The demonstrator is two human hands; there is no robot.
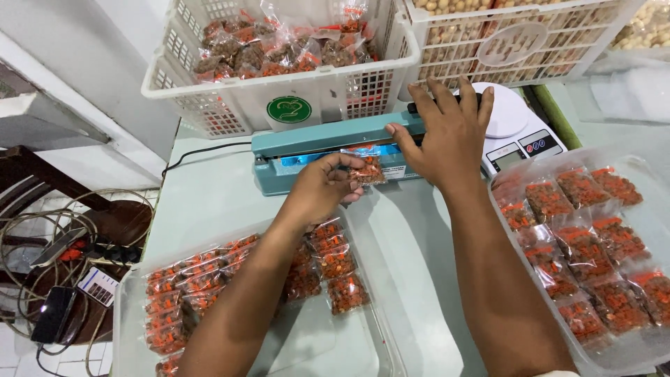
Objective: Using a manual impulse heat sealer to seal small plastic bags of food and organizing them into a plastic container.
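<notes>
A teal heat sealer [293, 150] lies across the pale green table. My left hand [322, 187] pinches a small clear packet of red and brown snack [367, 167], whose top edge lies in the sealer's jaw. My right hand [447, 132] rests flat on the sealer's arm, fingers spread, pressing down on it. The black handle end shows just beyond my fingers.
A clear tray [132, 300] of sealed packets sits at front left, another clear tray [649, 349] of packets at right. Behind the sealer stand a white basket [230, 98] of packets, a second basket [516, 49] of nuts, and a white scale [520, 132]. Cables and a phone [52, 314] lie on the floor at left.
</notes>
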